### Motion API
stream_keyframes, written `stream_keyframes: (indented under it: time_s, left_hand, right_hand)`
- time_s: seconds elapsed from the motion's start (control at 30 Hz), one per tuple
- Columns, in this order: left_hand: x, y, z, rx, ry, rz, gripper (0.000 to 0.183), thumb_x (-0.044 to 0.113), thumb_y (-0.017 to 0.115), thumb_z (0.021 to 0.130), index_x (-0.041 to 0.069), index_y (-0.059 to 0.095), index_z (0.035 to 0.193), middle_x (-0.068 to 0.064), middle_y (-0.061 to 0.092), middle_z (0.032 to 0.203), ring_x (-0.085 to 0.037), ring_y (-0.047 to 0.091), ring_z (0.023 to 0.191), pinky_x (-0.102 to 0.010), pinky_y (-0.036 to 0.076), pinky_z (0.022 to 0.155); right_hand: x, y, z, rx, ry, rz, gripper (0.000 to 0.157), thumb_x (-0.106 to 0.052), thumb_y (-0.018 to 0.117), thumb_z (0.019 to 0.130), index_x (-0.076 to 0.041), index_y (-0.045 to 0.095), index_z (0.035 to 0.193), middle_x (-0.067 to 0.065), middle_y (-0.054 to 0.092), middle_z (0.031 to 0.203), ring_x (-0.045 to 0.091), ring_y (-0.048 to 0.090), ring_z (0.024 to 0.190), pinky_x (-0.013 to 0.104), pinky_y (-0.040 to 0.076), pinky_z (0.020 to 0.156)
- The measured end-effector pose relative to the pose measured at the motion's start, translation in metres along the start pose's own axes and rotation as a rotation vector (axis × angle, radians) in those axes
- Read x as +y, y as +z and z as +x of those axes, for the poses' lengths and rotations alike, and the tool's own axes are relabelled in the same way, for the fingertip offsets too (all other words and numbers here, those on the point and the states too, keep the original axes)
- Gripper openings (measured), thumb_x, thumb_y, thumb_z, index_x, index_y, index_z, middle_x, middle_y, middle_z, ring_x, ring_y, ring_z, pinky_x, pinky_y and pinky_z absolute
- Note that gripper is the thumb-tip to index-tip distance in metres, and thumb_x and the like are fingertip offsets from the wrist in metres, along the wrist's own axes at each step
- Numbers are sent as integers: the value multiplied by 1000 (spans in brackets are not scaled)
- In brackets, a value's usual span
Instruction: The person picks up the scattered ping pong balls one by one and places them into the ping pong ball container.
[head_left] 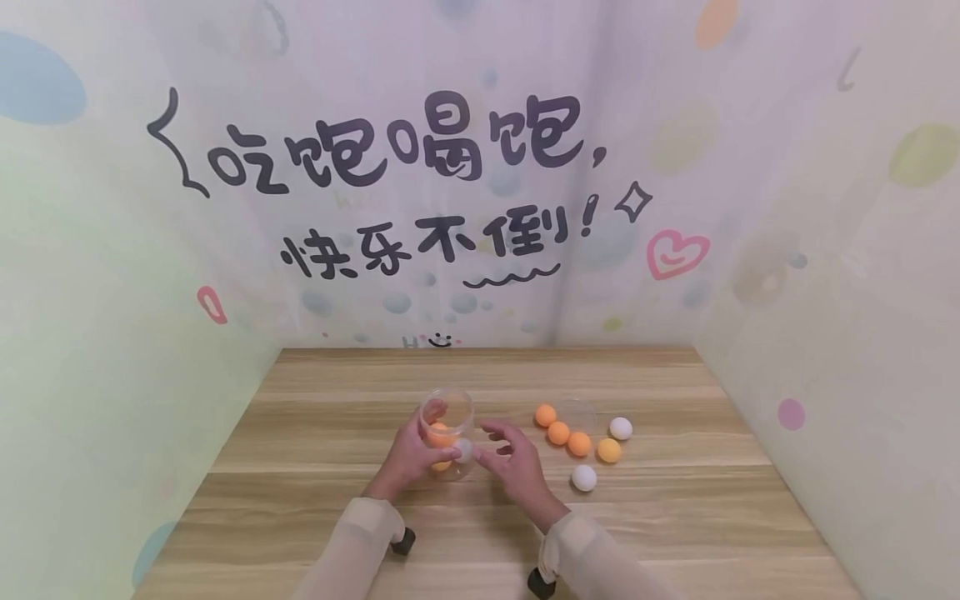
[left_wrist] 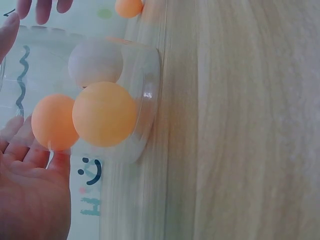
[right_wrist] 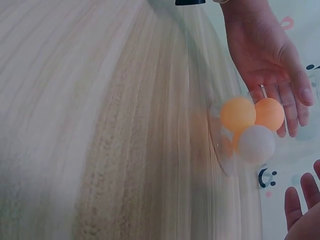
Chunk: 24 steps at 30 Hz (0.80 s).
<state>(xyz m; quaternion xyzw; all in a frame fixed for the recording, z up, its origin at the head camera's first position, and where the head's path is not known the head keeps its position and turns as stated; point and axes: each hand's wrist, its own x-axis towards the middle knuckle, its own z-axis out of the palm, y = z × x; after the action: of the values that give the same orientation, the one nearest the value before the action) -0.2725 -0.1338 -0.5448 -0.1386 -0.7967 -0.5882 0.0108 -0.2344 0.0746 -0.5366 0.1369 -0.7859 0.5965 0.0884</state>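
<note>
Clear jar (left_wrist: 146,95), left side: The left hand (head_left: 408,454) holds it, thumb in front and fingers behind. The jar looks upright, low over the wooden table (head_left: 322,492); we cannot tell if it touches. It looks smooth, so we think a loose hold could let it slip.
Inside: We see an orange ball (left_wrist: 55,121), a yellowish ball (left_wrist: 104,114) and a white ball (left_wrist: 95,62). We see no lid on top, so they could tumble out if the jar tips.
Right hand (head_left: 517,467): It is just beside the jar, fingers apart, holding nothing. We cannot tell if its thumb touches. A hard bump could push the jar over.
Orange row (head_left: 558,433): Three balls lie on a slant. The right hand could brush them and make them roll.
Faint clear ring (head_left: 591,407): It lies by the row. We can hardly see it, so it could get knocked.
Far right: Two loose white balls (head_left: 584,478) and one loose yellowish ball (head_left: 609,451) sit apart. We see nothing holding them, so a table shake could roll them away.
</note>
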Motion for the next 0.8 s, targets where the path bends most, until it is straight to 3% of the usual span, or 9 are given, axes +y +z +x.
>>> stream_keyframes:
  time_s: [0.37,0.47,0.7,0.8]
  left_hand:
    - [0,1,0,12,17,-1,85,8,88,69,11,44,141,-14,48,143,-31,44,132,-45,39,105]
    - [2,1,0,9,14,-17,85,4,87,69,7,43,142,-17,47,144,-33,43,133,-47,38,106]
    - [32,-4,-9,-28,10,-20,82,2,85,71,-1,41,140,-23,45,144,-39,41,133,-47,38,106]
    - [36,-4,-11,-25,14,-26,81,2,85,72,-1,41,140,-22,45,143,-38,41,133,-47,38,106]
  right_hand:
    - [10,-6,-2,-26,-30,-22,49,-16,78,82,-2,60,126,14,61,124,34,55,111,54,47,88]
    - [11,-8,-2,-46,-15,-36,51,-17,78,83,-2,59,127,12,60,126,34,54,113,54,46,90]
    - [15,-12,-4,-89,-10,-75,55,-21,78,83,-2,56,130,12,58,130,35,52,115,54,46,90]
    - [16,-13,-6,-104,-13,-102,57,-21,79,83,-3,55,131,13,56,130,36,51,116,54,46,91]
